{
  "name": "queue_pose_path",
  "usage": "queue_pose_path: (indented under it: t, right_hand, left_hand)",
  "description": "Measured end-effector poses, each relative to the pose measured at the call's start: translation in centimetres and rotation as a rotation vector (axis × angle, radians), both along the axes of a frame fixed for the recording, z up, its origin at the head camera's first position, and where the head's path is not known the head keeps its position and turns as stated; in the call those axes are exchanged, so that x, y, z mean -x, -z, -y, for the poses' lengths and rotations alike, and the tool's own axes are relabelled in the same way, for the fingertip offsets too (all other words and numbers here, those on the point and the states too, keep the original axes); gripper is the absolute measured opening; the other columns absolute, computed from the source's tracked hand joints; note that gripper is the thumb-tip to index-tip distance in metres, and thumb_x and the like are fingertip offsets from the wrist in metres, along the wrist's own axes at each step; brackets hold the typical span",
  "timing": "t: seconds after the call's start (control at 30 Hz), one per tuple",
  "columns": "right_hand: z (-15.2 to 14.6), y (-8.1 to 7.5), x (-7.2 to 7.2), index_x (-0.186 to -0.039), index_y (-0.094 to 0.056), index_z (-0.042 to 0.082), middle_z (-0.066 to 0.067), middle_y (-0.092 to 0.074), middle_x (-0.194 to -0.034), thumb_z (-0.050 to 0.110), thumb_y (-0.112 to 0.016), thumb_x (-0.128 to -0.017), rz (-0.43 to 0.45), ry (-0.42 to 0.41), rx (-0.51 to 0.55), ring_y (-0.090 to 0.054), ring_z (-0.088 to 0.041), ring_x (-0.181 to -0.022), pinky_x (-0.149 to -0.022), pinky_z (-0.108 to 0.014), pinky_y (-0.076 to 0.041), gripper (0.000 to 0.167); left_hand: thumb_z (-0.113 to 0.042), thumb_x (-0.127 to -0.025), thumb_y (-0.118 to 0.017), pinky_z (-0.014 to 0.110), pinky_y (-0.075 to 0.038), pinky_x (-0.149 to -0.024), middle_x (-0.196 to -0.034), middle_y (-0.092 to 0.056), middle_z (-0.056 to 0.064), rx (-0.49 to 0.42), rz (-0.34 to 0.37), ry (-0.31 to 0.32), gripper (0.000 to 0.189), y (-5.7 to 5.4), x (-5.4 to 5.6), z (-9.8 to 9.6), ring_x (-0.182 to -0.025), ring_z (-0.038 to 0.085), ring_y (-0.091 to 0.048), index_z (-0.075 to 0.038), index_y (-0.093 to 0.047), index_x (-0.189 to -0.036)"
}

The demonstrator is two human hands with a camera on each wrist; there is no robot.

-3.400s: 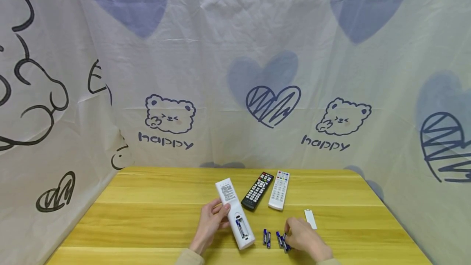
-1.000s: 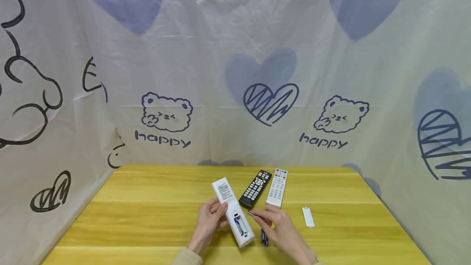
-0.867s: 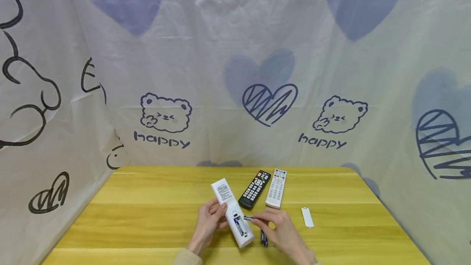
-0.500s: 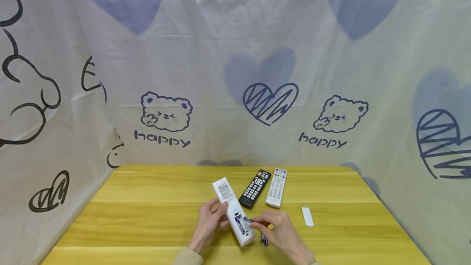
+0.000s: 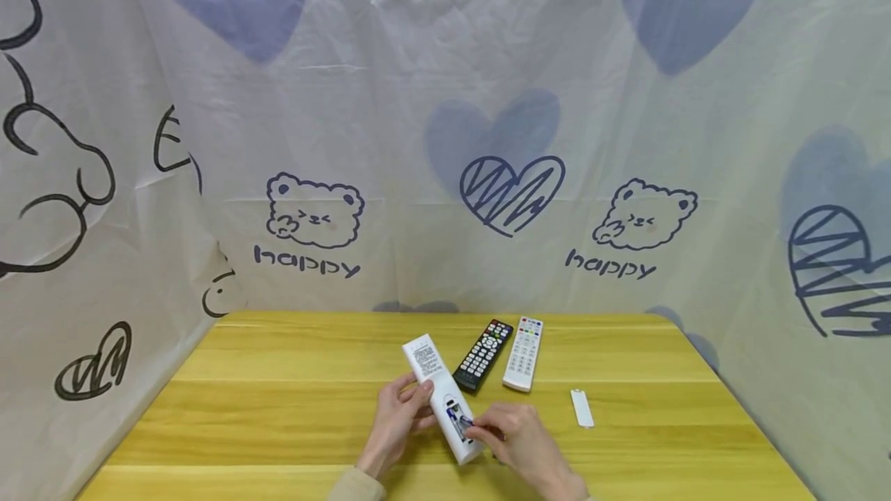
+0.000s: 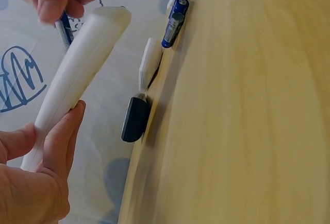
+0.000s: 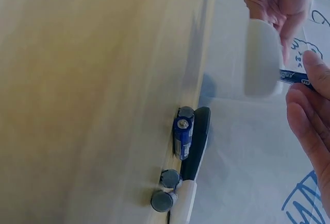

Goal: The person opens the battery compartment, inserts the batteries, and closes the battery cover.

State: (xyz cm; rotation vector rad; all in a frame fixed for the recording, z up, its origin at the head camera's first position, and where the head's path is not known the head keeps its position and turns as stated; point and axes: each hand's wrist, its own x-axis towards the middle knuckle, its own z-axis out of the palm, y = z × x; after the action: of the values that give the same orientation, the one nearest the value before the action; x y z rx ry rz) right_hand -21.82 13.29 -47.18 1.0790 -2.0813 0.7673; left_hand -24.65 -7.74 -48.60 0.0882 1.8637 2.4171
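Observation:
My left hand holds a white remote control off the table, its back with the uncovered battery compartment facing up. One battery lies in that compartment. My right hand pinches a second blue battery between thumb and fingers. In the head view this battery is tilted, one end at the compartment; the fingers partly cover it. Several loose batteries lie on the table below the right hand, mostly hidden by it in the head view. They also show in the left wrist view.
A black remote and another white remote lie button side up behind the hands. The small white battery cover rests to the right on the wooden table. A patterned cloth hangs behind the table.
My right hand has picked up a battery from the loose ones and moved left to the remote. In the last half second the battery has moved to the compartment. The left hand stays nearly still.

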Motion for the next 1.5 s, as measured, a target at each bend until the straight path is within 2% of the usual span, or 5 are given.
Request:
queue_pose_path:
  t: [0.2, 0.5, 0.87, 1.27, 1.5]
  right_hand:
    - [0.33, 0.05, -0.22, -0.078, -0.073, 0.013, 0.006, -0.07, -0.07, 0.012, -0.085, -0.074, 0.014, 0.039, -0.033, -0.058, 0.003, -0.061, -0.058, -0.003, -0.044, 0.013]
    - [0.69, 0.06, -0.59, -0.079, -0.071, 0.013, 0.006, -0.07, -0.071, 0.016, -0.084, -0.078, 0.157, 0.097, -0.072, -0.054, 0.007, -0.065, -0.058, -0.004, -0.044, 0.013]
    - [0.65, -0.27, -0.63, -0.081, -0.066, 0.013, 0.009, -0.056, -0.061, 0.022, -0.084, -0.078, 0.512, 0.157, -0.031, -0.038, 0.01, -0.055, -0.046, -0.011, -0.037, 0.021]
    - [0.31, -0.28, -0.44, -0.085, -0.061, 0.015, 0.009, -0.053, -0.061, 0.029, -0.081, -0.083, 0.667, 0.138, -0.019, -0.038, 0.007, -0.054, -0.046, -0.013, -0.033, 0.024]
    - [0.29, -0.41, -0.37, -0.086, -0.061, 0.015, 0.009, -0.052, -0.062, 0.03, -0.08, -0.085, 0.708, 0.133, -0.031, -0.039, 0.006, -0.054, -0.045, -0.014, -0.033, 0.025]
  left_hand:
    - [-0.01, -0.102, -0.056, 0.024, -0.064, -0.068, -0.116, -0.07, 0.03, 0.007, 0.006, 0.01, 0.055, -0.06, -0.01, -0.02, -0.073, 0.01, -0.072, 0.019, -0.033, -0.143]
    - [-0.011, -0.103, -0.056, 0.024, -0.064, -0.068, -0.116, -0.07, 0.029, 0.007, 0.0, 0.03, 0.056, 0.16, 0.05, -0.08, -0.074, 0.01, -0.073, 0.02, -0.031, -0.143]
    - [-0.01, -0.103, -0.056, 0.024, -0.064, -0.069, -0.108, -0.075, 0.018, -0.021, 0.01, 0.063, 0.056, 0.07, -0.02, -0.01, -0.074, 0.01, -0.072, 0.019, -0.031, -0.143]
    - [-0.009, -0.102, -0.055, 0.023, -0.063, -0.07, -0.103, -0.075, 0.01, -0.036, 0.006, 0.114, 0.056, 0.16, 0.24, 0.11, -0.074, 0.009, -0.072, 0.02, -0.03, -0.143]
    - [-0.008, -0.102, -0.054, 0.022, -0.063, -0.07, -0.103, -0.075, 0.009, -0.041, 0.004, 0.122, 0.055, 0.27, 0.36, 0.2, -0.074, 0.009, -0.072, 0.02, -0.03, -0.143]
